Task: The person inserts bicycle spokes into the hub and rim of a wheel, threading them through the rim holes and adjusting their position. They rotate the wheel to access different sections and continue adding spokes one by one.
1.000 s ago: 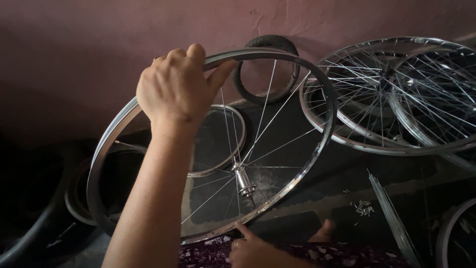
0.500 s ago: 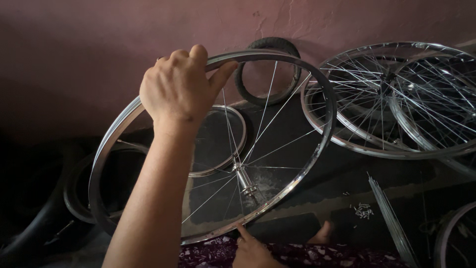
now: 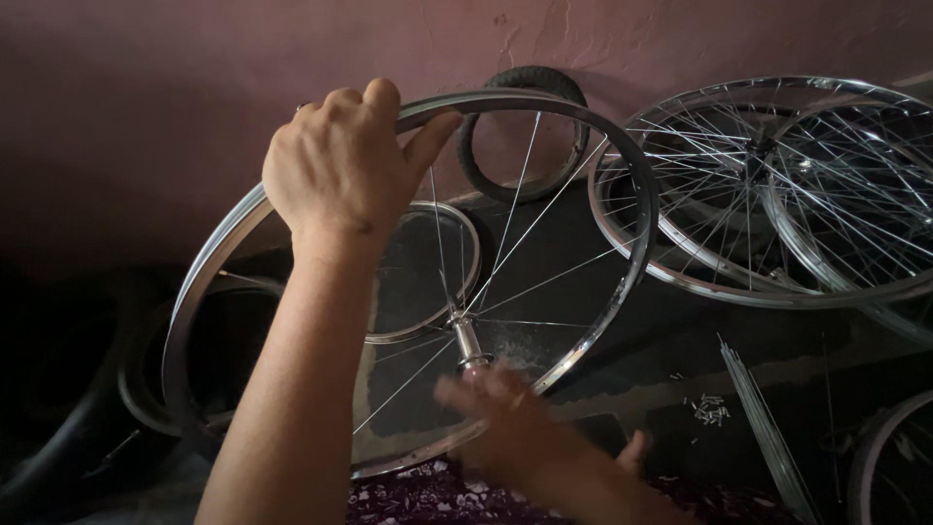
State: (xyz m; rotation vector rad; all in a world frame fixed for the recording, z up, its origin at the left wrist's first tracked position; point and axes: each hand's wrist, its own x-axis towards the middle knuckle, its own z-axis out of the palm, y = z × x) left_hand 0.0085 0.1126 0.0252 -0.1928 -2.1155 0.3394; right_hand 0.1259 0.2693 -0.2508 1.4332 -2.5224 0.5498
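Note:
A shiny bicycle wheel rim [image 3: 622, 165] with only a few spokes stands upright in front of me. My left hand [image 3: 340, 165] grips its top edge, thumb hooked over the rim. The metal hub [image 3: 466, 340] hangs at the centre on the thin spokes. My right hand [image 3: 510, 423] is blurred just below the hub, fingertips at or close to its lower end. Whether it holds anything cannot be made out.
A small black tyre [image 3: 530, 83] leans on the pink wall. Two fully spoked wheels [image 3: 758, 194] lie at the right. Loose spokes [image 3: 768, 437] and a pile of small nipples [image 3: 709, 408] lie on the dark floor. A bare rim [image 3: 428, 282] and dark tyres [image 3: 58, 428] lie behind, to the left.
My right hand has risen from the bottom edge up to the hub and is moving fast. My left hand keeps its grip on the rim top.

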